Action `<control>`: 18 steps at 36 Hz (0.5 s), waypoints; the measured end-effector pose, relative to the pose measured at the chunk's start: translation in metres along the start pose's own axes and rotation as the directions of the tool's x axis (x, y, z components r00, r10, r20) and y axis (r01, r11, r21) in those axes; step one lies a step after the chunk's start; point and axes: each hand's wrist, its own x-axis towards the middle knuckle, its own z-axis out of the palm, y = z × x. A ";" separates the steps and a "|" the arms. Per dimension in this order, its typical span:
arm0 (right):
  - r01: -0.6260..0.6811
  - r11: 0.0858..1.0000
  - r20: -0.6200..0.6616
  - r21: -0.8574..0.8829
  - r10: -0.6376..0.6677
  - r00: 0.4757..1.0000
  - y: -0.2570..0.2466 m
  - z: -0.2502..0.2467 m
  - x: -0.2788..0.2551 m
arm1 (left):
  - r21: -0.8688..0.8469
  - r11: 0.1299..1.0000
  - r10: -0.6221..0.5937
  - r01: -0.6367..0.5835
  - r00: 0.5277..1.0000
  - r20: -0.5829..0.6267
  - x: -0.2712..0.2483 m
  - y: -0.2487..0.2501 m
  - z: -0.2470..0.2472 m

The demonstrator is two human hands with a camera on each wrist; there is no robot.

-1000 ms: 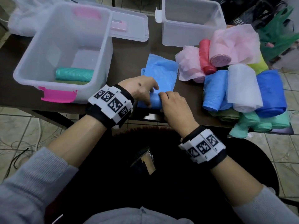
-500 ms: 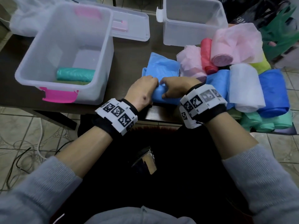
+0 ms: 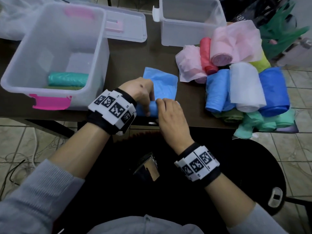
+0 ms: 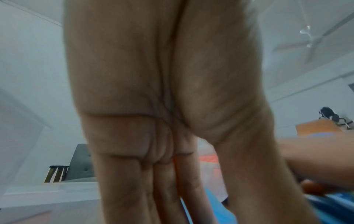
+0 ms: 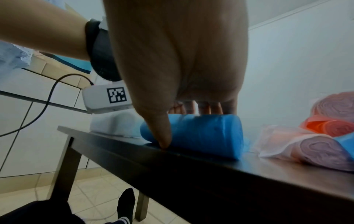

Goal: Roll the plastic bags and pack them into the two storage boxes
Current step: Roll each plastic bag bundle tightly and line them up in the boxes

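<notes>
I see L hand (image 3: 143, 92) & R hand (image 3: 170, 114) both curled round the half-rolled light-blue plastic bag (image 3: 162, 85) (flat end unrolled), just right of the clear pink-latched storage box (image 3: 20, 92).

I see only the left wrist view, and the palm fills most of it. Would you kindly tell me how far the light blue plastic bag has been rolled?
Observer: Roughly half. The light blue plastic bag is a roll at the near edge of the dark table, and its far part lies flat.
Operator: Thank you. What is the right hand doing?
Observer: The right hand lies over the roll's right part with its thumb tip down on the near side. The left hand holds the left end.
Operator: Is anything packed yet?
Observer: Yes, the clear storage box with pink latches holds a teal rolled bag.
</notes>
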 end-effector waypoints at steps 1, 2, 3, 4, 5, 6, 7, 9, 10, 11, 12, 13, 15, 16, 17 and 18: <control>-0.001 1.000 0.009 0.009 0.001 1.000 -0.001 -0.002 -0.002 | -0.004 1.000 -0.002 0.002 1.000 0.013 -0.001 -0.002 0.001; -0.005 1.000 0.022 0.019 0.005 1.000 -0.001 -0.003 -0.003 | -0.014 1.000 0.000 0.001 1.000 0.020 -0.002 -0.004 0.002; -0.014 0.999 0.041 0.028 0.013 0.999 -0.002 -0.005 -0.002 | -0.027 1.000 0.004 -0.003 1.000 0.022 -0.003 -0.005 0.001; -0.024 0.999 0.052 0.033 0.022 0.998 -0.002 -0.005 -0.001 | -0.041 0.999 0.008 -0.007 1.000 0.022 -0.004 -0.007 0.001; -0.026 0.999 0.066 0.041 0.024 0.998 -0.001 -0.007 0.002 | -0.055 0.998 0.010 -0.009 1.000 0.017 -0.005 -0.008 0.001; -0.021 0.998 0.069 0.053 0.017 0.998 0.000 -0.009 0.005 | -0.066 0.998 0.012 -0.012 1.000 -0.004 -0.006 -0.009 0.001; -0.016 0.998 0.102 0.067 0.009 0.995 0.001 -0.013 0.009 | -0.074 0.997 0.013 -0.015 0.999 -0.038 -0.006 -0.010 0.002; 0.010 0.999 0.239 0.033 -0.018 0.971 0.004 -0.022 0.018 | -0.084 0.996 0.024 -0.035 0.991 -0.131 -0.007 -0.010 0.003; 0.019 0.999 0.282 0.031 -0.027 0.959 0.007 -0.026 0.023 | -0.088 0.995 0.035 -0.051 0.984 -0.176 -0.008 -0.010 0.004; 0.009 0.998 0.312 0.055 -0.026 0.950 0.010 -0.029 0.028 | -0.092 0.993 0.045 -0.067 0.976 -0.215 -0.009 -0.009 0.006; -0.018 0.996 0.355 0.087 -0.014 0.935 0.013 -0.033 0.034 | -0.097 0.992 0.052 -0.078 0.968 -0.247 -0.009 -0.009 0.008; -0.044 0.992 0.397 0.116 -0.006 0.918 0.014 -0.036 0.041 | -0.099 0.991 0.054 -0.085 0.960 -0.275 -0.009 -0.008 0.010; -0.081 0.986 0.473 0.145 0.002 0.881 0.019 -0.038 0.055 | -0.098 0.991 0.052 -0.088 0.944 -0.325 -0.009 -0.008 0.015; -0.097 0.983 0.518 0.157 0.002 0.855 0.021 -0.040 0.061 | -0.095 0.992 0.049 -0.087 0.938 -0.342 -0.008 -0.008 0.017; -0.112 0.979 0.560 0.170 -0.002 0.828 0.024 -0.042 0.067 | -0.092 0.992 0.047 -0.083 0.936 -0.349 -0.007 -0.008 0.018; -0.128 0.975 0.598 0.180 -0.006 0.802 0.026 -0.045 0.073 | -0.092 0.993 0.043 -0.080 0.937 -0.346 -0.007 -0.009 0.019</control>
